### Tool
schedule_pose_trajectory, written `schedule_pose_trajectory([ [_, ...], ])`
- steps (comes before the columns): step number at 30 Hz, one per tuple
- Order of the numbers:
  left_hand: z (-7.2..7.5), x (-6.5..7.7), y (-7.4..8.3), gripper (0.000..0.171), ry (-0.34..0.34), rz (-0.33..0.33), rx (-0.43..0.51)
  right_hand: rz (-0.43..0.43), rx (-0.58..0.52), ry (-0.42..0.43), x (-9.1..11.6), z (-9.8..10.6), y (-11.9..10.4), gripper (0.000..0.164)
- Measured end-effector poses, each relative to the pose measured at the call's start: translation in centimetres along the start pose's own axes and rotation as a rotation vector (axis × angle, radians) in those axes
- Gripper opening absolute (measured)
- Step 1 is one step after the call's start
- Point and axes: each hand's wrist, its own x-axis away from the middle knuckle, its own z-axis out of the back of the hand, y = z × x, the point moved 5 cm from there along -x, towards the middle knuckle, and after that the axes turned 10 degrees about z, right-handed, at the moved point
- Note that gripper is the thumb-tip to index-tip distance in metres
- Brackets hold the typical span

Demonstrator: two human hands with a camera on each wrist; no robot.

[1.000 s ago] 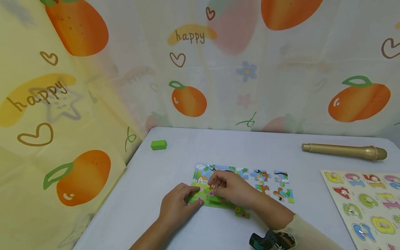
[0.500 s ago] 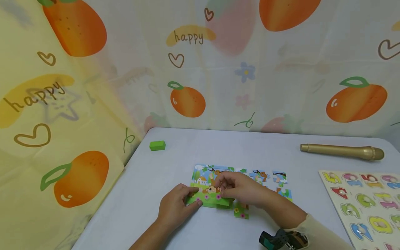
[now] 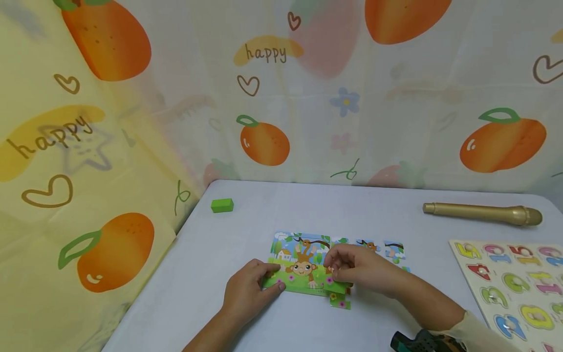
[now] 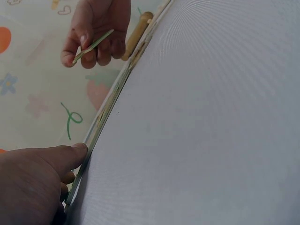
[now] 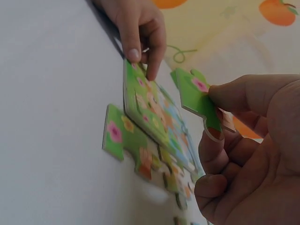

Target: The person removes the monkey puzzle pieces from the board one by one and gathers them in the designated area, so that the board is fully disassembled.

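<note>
A monkey picture board (image 3: 303, 259) lies on the white table. My left hand (image 3: 250, 286) holds its left edge, thumb and index finger at the near corner. Over the board's right edge, my right hand (image 3: 358, 266) pinches a green jigsaw piece (image 5: 194, 96) with a pink flower, raised between thumb and fingers. The right wrist view shows the piece tilted and apart from the board. Just below it, another jigsaw piece (image 3: 339, 301) with flowers lies beside the board. More jigsaw pieces (image 3: 394, 249) lie to the right, partly hidden by my right hand and forearm.
A green block (image 3: 222, 205) sits at the far left of the table. At the far right lies a gold microphone (image 3: 482, 213). A wooden number board (image 3: 510, 288) takes up the near right. A fruit-print curtain (image 3: 308, 137) hangs behind.
My right hand has moved right across the board with the green jigsaw piece, uncovering the monkey picture. The left hand has stayed on the left edge.
</note>
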Motion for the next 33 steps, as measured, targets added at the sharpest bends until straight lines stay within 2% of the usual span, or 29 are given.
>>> schedule_pose_trajectory([
  [8, 0.2, 0.1, 0.1, 0.035, -0.003, -0.006, 0.006, 0.009, -0.003, -0.01, 2.5, 1.5, 1.0, 0.019],
  [13, 0.2, 0.1, 0.2, 0.035, -0.008, 0.0, 0.002, -0.036, 0.018, 0.0, 3.7, 2.3, 1.4, 0.018],
  [18, 0.1, 0.1, 0.2, 0.035, -0.004, -0.005, -0.002, -0.089, 0.064, -0.025, 4.8, 2.6, 1.8, 0.017],
  [20, 0.1, 0.1, 0.2, 0.035, -0.002, -0.003, -0.005, -0.084, 0.094, -0.04, 5.1, 2.6, 1.9, 0.016],
  [27, 0.2, 0.1, 0.3, 0.035, -0.008, -0.012, 0.007, -0.021, 0.187, -0.044, 5.9, 2.5, 2.4, 0.016],
  [33, 0.2, 0.1, 0.3, 0.035, -0.013, -0.008, 0.004, 0.114, 0.317, -0.028, 6.0, 2.3, 2.5, 0.017],
])
